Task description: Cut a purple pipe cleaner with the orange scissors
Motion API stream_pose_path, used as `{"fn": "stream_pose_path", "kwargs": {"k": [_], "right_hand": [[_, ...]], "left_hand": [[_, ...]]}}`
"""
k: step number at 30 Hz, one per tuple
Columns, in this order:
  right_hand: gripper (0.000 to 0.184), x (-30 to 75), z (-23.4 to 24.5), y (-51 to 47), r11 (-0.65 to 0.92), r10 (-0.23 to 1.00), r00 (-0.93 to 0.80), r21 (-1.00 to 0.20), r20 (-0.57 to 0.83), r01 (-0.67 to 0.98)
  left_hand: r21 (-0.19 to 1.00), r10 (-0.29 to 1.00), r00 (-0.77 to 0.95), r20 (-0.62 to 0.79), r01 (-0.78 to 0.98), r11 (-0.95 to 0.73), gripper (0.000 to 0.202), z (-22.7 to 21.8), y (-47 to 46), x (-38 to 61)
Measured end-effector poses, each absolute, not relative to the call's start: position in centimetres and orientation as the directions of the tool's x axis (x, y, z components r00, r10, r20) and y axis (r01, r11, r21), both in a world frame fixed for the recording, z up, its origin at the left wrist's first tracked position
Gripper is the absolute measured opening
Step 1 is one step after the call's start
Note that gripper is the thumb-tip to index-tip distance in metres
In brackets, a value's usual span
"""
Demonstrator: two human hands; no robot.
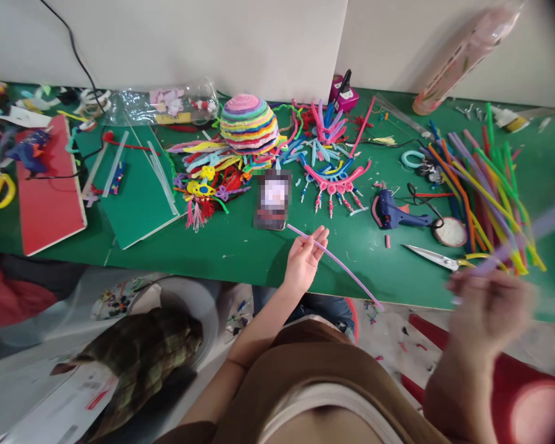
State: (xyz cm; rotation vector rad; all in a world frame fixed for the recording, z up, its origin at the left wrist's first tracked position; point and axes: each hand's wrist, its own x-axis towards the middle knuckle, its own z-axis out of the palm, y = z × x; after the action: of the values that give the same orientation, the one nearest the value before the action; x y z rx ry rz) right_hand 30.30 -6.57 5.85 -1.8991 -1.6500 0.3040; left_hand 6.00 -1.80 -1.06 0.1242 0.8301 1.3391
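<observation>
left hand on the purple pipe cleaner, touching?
Touching. The head view shows the left hand with its fingers pinched around the purple pipe cleaner, which runs on past the hand at both ends, over the table.

Desk (240, 246) is wearing a matt green felt-like cover. Pipe cleaner (337, 264) in the left hand (303, 262) is looking fuzzy, lilac, matt. Bundle of pipe cleaners (481, 185) is showing the same fuzzy pile. Glue gun (393, 213) is reading as smooth blue plastic. Scissors (437, 257) are showing bright metal blades. Clear bag (161, 105) is glinting, glossy plastic film. Red board (49, 197) is looking smooth, matt.
</observation>
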Motion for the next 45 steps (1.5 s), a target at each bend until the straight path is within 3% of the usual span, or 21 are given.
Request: {"fn": "stream_pose_path", "kwargs": {"k": [1,3,5,10,12,16,28,45], "right_hand": [[0.023,28.5,5.3,-6.1,-0.056,0.953,0.23,-0.63,0.199,0.774],[0.022,25.4,4.1,-5.5,-0.023,0.999,-0.011,-0.682,-0.046,0.731],[0.023,23.4,2.7,-5.5,-0.039,0.969,-0.141,-0.688,-0.204,0.725],[0.023,22.8,1.1,-6.3,-0.137,0.915,-0.188,-0.713,-0.357,0.688],[0.022,23.0,1.1,-6.3,-0.179,0.905,-0.186,-0.74,-0.382,0.648],[0.023,23.2,1.3,-5.9,-0.215,0.89,-0.193,-0.754,-0.413,0.621],[0.033,22.7,1.8,-5.7,-0.083,0.856,-0.327,-0.732,-0.399,0.677],[0.035,23.1,1.8,-5.5,-0.1,0.802,-0.383,-0.735,-0.458,0.67]], "left_hand": [[0.526,0.892,0.005,-0.452,-0.806,0.271,0.018,-0.9,-1.9,6.0],[0.526,0.895,0.007,-0.446,-0.807,0.269,0.014,-0.7,-2.0,6.1],[0.523,0.897,-0.007,-0.442,-0.814,0.252,0.012,-0.5,-2.1,6.0],[0.474,0.899,-0.048,-0.435,-0.861,0.183,0.008,-0.3,-2.2,5.6],[0.456,0.891,-0.051,-0.451,-0.871,0.181,0.003,-0.4,-2.2,5.5],[0.418,0.878,-0.008,-0.478,-0.882,0.22,0.025,-0.6,-2.1,5.3],[0.379,0.897,0.015,-0.442,-0.903,0.202,0.017,-0.7,-1.9,5.5],[0.317,0.887,0.01,-0.461,-0.932,0.175,0.013,0.2,-1.6,5.4]]}}
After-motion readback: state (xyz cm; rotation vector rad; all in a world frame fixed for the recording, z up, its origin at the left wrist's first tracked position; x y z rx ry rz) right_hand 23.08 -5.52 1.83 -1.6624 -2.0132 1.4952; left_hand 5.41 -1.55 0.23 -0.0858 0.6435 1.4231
